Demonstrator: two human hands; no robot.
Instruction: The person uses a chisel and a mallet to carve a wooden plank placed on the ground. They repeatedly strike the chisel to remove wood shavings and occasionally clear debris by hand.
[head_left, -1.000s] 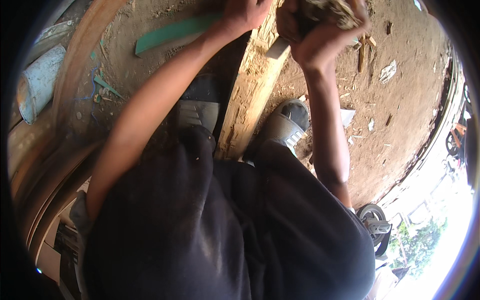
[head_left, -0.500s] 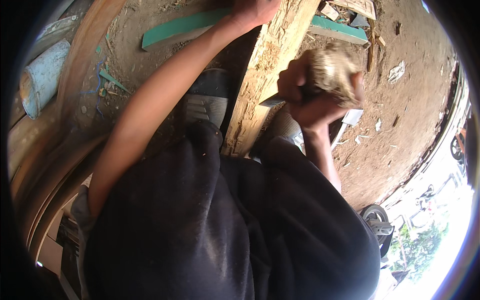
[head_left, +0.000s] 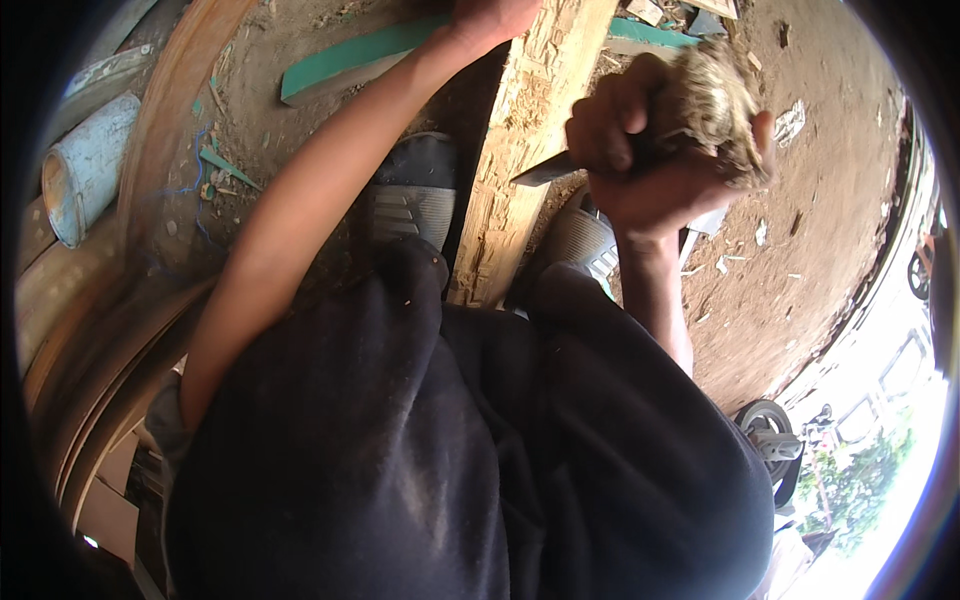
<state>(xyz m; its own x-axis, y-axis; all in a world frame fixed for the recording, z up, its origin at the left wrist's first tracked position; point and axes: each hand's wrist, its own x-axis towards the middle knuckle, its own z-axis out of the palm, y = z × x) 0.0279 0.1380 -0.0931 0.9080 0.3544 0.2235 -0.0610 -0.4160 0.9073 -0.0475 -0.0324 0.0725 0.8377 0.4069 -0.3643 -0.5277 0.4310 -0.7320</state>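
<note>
My left hand (head_left: 492, 18) is at the top edge with curled fingers on the left side of a rough, pale wooden beam (head_left: 501, 196), which runs down between my feet; some fingertips are hidden. My right hand (head_left: 655, 175) is closed round a bladed tool (head_left: 710, 95) with a frayed, pale brown lumpy top. Its dark, flat blade (head_left: 540, 172) sticks out leftward over the beam's right part; whether it touches the wood cannot be made out. The beam's surface is splintered and gouged.
A green-faced board (head_left: 350, 62) lies crosswise at the top. A rusty pale-blue cylinder (head_left: 88, 170) and curved boards (head_left: 110, 385) are at the left. Wood scraps (head_left: 790, 122) lie on the dirt floor. A wheel (head_left: 765, 430) stands by my right knee, near a bright opening.
My right hand first came down from the top with the tool, then moved slightly up and right, so the blade now shows clearly. My left hand stays near the top of the beam.
</note>
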